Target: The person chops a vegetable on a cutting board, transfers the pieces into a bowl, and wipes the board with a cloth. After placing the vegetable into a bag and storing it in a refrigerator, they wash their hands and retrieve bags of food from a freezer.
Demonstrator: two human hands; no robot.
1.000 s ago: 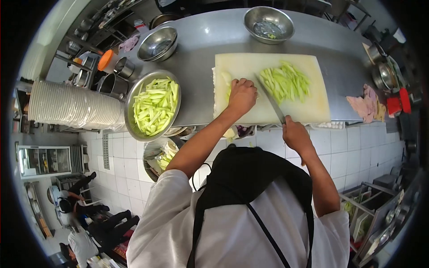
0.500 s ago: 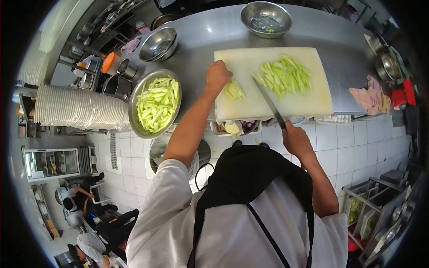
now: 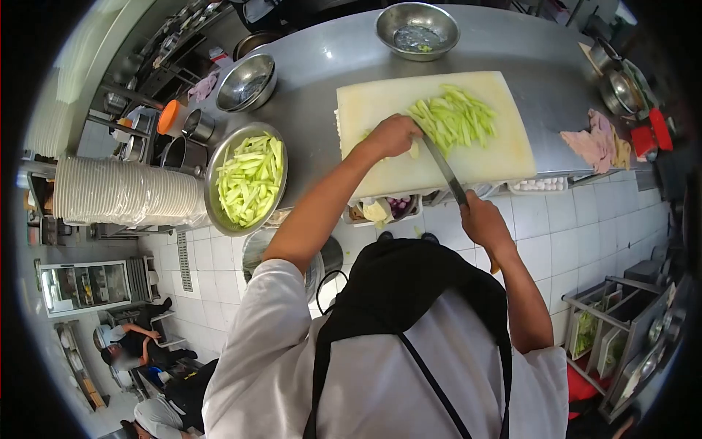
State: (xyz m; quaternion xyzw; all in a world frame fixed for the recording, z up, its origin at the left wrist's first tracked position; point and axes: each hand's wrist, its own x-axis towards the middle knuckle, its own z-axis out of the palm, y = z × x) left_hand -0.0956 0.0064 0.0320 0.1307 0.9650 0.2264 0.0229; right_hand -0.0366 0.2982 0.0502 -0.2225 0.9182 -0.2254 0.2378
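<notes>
My right hand is wrapped around the handle of a long kitchen knife, its blade pointing away across the white cutting board. My left hand is on the board beside the blade's tip, fingers curled downward; what is under them is mostly hidden. A pale green piece shows just below that hand. To the right of the blade's tip lies a loose pile of light green vegetable strips. More green sticks fill a steel bowl left of the board.
A steel bowl with a little liquid stands behind the board, other bowls at back left. Stacked plates in plastic are at left, pink cloths at right. Crates sit below the counter edge. A person is at lower left.
My left hand has moved right across the board, from its left edge to the knife tip, now covering most of the small slice bunch. My right hand keeps hold of the knife.
</notes>
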